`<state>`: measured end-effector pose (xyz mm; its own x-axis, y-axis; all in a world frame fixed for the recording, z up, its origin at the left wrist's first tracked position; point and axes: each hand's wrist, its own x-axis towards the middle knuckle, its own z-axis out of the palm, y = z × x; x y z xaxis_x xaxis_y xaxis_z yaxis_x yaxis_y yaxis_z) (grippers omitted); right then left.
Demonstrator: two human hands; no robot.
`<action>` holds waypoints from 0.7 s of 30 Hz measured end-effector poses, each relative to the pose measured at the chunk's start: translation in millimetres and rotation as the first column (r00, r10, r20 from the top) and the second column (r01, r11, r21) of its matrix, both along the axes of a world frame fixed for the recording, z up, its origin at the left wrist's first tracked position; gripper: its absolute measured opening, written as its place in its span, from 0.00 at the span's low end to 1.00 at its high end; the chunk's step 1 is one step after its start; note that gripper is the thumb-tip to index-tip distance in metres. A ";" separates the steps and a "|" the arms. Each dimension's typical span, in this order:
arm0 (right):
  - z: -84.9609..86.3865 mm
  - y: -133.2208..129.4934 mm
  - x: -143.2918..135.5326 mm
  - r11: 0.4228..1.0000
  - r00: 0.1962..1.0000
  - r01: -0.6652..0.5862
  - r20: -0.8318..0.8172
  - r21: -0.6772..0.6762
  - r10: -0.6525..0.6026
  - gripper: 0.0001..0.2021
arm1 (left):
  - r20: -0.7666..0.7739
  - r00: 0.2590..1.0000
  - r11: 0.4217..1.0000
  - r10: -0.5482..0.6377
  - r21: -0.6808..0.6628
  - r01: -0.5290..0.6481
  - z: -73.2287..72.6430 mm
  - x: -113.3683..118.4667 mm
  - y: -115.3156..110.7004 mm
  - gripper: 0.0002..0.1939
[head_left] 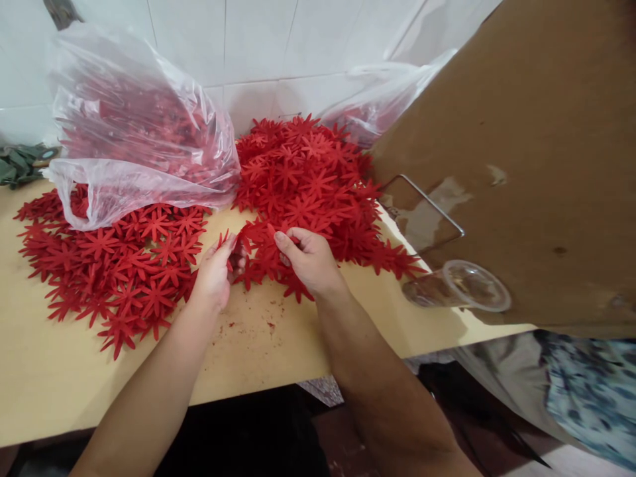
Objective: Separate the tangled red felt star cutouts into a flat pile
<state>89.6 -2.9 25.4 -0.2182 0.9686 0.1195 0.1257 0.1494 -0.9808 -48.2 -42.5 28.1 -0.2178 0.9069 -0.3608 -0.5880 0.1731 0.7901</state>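
My left hand (218,268) is closed around a red petalled piece, whose tips stick out past the thumb and fingers. Close by on the right, my right hand (305,255) has its thumb and forefinger pinched at the edge of red petals between the hands; whether they belong to the same piece is unclear. Behind my right hand rises a tall heap of red star-shaped flower pieces (308,179). Another, flatter heap of the same pieces (119,265) spreads to the left of my left hand.
A clear plastic bag of red pieces (144,132) lies behind the left heap. At the right are a large brown board (527,165), a metal wire loop (432,202) and a tipped clear cup (460,286). Green leaves (20,165) lie far left on the table (263,358).
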 end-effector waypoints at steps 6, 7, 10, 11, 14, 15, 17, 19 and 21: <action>-0.6 -0.1 0.0 0.997 0.996 0.080 -0.047 0.017 -0.079 0.24 | 0.061 0.998 1.000 -0.023 0.007 0.023 -4.8 -2.5 -0.8 0.11; -0.9 -0.1 -0.1 0.996 0.994 0.088 -0.070 0.010 -0.087 0.23 | 0.062 0.998 1.000 -0.024 0.004 0.024 -4.5 -2.3 -0.8 0.11; -1.9 0.7 -0.8 0.995 0.983 0.096 -0.154 -0.021 -0.098 0.17 | 0.056 0.998 1.000 -0.010 -0.013 0.011 -2.1 -0.9 -0.8 0.11; -2.1 1.1 -1.1 0.995 0.979 0.095 -0.177 -0.030 -0.099 0.15 | 0.054 0.999 1.000 -0.005 -0.020 0.006 -1.2 -0.5 -0.9 0.10; -2.9 2.8 -1.6 0.995 0.975 0.090 -0.198 -0.040 -0.096 0.13 | 0.065 0.998 1.000 -0.006 -0.028 0.008 0.5 -0.5 -0.7 0.09; -3.2 3.4 -1.8 0.996 0.975 0.086 -0.202 -0.035 -0.091 0.14 | 0.070 0.997 0.999 -0.011 -0.030 0.014 0.8 -0.8 -0.7 0.09; -3.5 4.1 -2.2 0.998 0.975 0.061 -0.214 -0.033 -0.067 0.15 | 0.075 0.997 0.999 -0.013 -0.033 0.016 1.3 -1.5 -0.8 0.09; -3.1 3.8 -2.6 0.998 0.974 0.046 -0.220 -0.038 -0.053 0.14 | 0.075 0.997 0.999 -0.016 -0.034 0.019 1.9 -1.9 -1.2 0.09; -2.4 2.9 -2.8 0.997 0.974 0.068 -0.215 -0.029 -0.072 0.13 | 0.074 0.997 0.999 -0.020 -0.032 0.023 2.1 -1.9 -1.8 0.09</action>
<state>86.9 0.0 23.0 -0.1212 0.9834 0.1351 -0.0797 0.1260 -0.9888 -50.1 -44.3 30.3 -0.1699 0.8983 -0.4052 -0.6404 0.2119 0.7383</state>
